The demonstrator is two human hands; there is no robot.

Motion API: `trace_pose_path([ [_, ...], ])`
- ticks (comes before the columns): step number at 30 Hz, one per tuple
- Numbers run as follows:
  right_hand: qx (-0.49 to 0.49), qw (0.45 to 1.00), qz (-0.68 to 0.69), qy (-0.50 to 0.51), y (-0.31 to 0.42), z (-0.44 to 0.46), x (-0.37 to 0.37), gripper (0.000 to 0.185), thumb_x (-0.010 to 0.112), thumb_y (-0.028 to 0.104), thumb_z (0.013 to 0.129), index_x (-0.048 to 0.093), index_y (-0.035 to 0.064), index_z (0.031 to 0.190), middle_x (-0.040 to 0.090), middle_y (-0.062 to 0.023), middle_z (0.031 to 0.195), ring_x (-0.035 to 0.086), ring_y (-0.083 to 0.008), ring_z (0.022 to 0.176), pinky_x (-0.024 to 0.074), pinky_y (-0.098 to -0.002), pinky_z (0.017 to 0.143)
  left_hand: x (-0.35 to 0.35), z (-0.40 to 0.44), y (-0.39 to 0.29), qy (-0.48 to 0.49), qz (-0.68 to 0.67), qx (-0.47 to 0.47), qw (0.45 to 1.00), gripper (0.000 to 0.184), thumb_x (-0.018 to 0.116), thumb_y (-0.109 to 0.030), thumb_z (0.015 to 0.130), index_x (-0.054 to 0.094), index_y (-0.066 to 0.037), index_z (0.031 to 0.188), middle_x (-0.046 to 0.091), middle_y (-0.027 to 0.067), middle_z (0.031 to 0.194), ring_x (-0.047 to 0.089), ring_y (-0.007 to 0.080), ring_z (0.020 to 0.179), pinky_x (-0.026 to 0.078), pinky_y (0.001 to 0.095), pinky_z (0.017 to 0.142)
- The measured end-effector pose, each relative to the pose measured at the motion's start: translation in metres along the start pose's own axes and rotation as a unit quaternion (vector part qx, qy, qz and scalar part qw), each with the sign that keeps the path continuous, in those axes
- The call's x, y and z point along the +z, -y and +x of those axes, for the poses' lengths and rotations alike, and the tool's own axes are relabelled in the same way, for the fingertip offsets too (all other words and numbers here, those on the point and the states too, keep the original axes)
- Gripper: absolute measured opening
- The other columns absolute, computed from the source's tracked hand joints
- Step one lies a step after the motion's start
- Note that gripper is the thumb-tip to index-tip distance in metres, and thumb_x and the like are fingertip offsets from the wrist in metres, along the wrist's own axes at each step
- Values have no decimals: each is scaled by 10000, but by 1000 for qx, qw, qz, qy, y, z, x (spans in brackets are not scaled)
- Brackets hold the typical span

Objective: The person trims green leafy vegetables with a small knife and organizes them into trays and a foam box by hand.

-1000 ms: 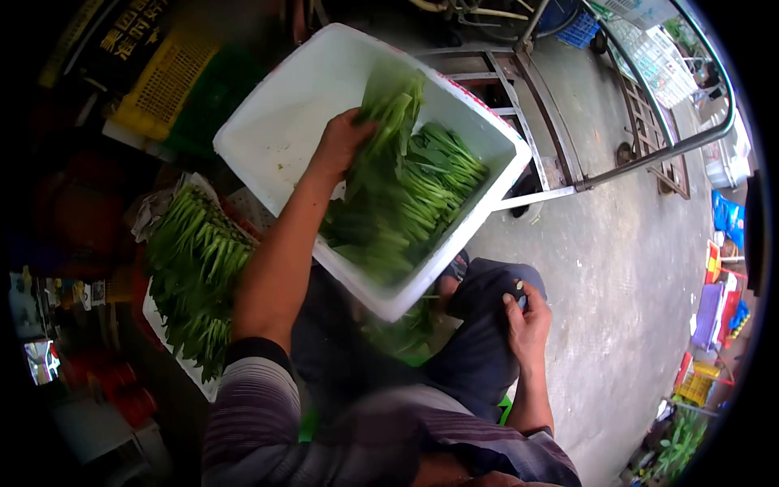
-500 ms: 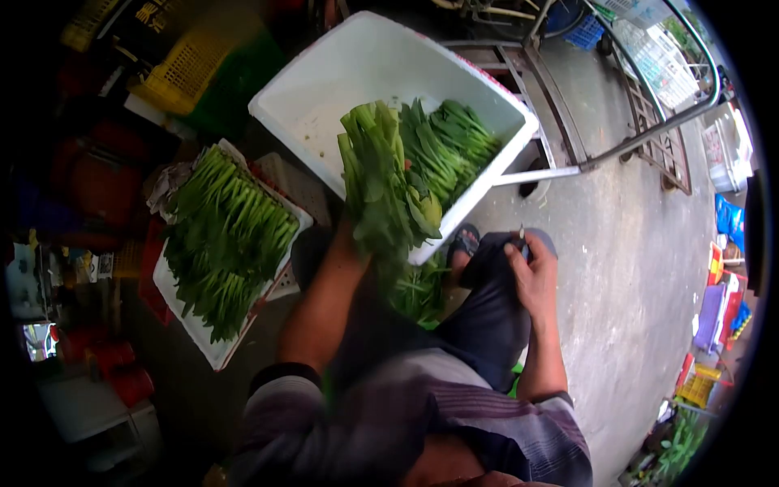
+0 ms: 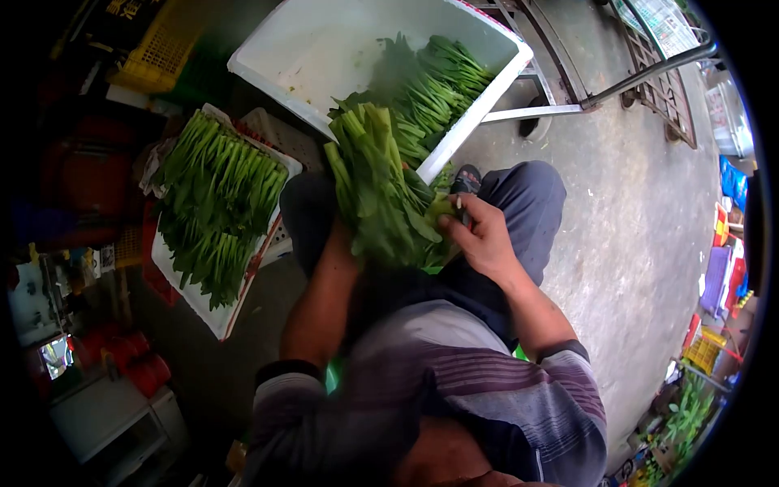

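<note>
A thick bunch of leafy green vegetables (image 3: 377, 178) is held up over my lap, stalk ends toward the white foam box. My left hand (image 3: 344, 242) grips it from below and behind, its fingers mostly covered by leaves. At the bunch's right side, my right hand (image 3: 480, 234) is closed, thumb and forefinger pinching a yellowish leaf (image 3: 441, 208). Something small and dark shows at those fingertips, too small to name. More greens (image 3: 454, 73) lie in the right part of the white foam box (image 3: 292, 61) ahead of me.
To the left, neatly laid greens (image 3: 219, 187) fill a foam tray (image 3: 221, 321). A metal cart frame (image 3: 560, 105) stands beyond the box on the concrete floor (image 3: 625, 235). Yellow crate (image 3: 158, 57) and red containers (image 3: 146, 373) are at left.
My right hand has come from over my right knee, leftward and up to the bunch, and now pinches a leaf. The bunch stays in my left hand. The view has shifted slightly.
</note>
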State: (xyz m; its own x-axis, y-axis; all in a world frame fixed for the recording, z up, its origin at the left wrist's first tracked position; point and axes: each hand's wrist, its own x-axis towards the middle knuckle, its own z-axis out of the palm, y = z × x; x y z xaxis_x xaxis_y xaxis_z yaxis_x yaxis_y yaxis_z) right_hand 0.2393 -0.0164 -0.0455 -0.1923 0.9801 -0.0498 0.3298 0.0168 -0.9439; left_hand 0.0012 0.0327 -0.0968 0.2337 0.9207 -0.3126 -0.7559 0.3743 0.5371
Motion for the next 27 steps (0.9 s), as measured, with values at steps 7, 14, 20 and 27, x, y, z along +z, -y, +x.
trace_pose_path([
  [7, 95, 993, -13, 70, 10, -21, -26, 183, 724, 41, 899, 666, -46, 1049, 629, -178, 842, 581, -247, 729, 481, -356, 710, 19, -17, -8, 10, 84, -15, 996, 407, 533, -352, 1087, 572, -21, 1320, 662, 97, 1137, 681, 192, 957, 614, 328, 796],
  [14, 20, 999, 24, -14, 13, 1, -27, 222, 666, 30, 963, 663, -42, 1173, 649, 7, 872, 613, -83, 777, 483, -246, 700, 5, -15, 2, 44, 267, -17, 963, 445, 534, -289, 1097, 501, -57, 1476, 642, 74, 1245, 643, 159, 1061, 561, 304, 914],
  [20, 79, 982, 172, 7, 48, 31, -25, 210, 678, 67, 982, 679, -7, 1177, 616, 34, 863, 538, -37, 646, 423, -217, 570, 34, -16, 6, 109, 133, -65, 983, 532, 553, -328, 1083, 449, -52, 1525, 610, 114, 1344, 631, 203, 1160, 546, 345, 989],
  [27, 49, 989, 141, 14, 39, 35, -3, 136, 727, 63, 936, 649, 0, 1030, 560, 56, 858, 473, -35, 784, 407, -223, 689, 49, -26, 9, 170, 20, -109, 979, 616, 578, -364, 1064, 413, -41, 1562, 582, 152, 1433, 622, 244, 1249, 537, 382, 1050],
])
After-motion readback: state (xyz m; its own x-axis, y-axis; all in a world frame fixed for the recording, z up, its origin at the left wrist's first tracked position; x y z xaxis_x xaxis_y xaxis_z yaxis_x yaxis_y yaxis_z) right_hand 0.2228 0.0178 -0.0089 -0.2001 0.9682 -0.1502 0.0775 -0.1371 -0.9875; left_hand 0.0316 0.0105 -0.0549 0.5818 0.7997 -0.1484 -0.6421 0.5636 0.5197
